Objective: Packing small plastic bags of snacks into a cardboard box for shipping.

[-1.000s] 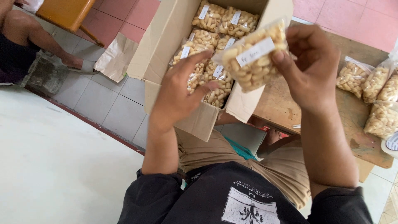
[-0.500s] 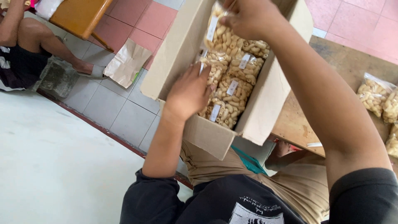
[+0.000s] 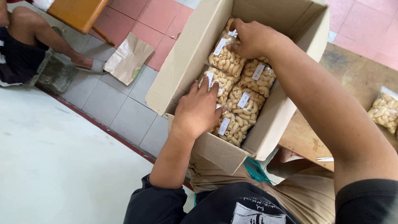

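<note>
Starting nearest to us, we list our left hand lying flat on the clear packets of pale curled snacks at the near end of the cardboard box; its fingers are spread and unclenched, pressing down on the stack rather than gripping anything. The box rests tilted on our lap, flaps up, with the packets stacked in rows inside, each bearing a small white label.

Further in, we record our right hand reaching to the far end of the box, its fingers curled onto the top edge of one packet standing among the rest; how tightly they pinch it we cannot tell.

To the right, beyond the box, we note a wooden surface with another packet lying on it.

Farthest off, on the tiled floor to the left, lies a flattened paper bag, and another person's leg beside it.
</note>
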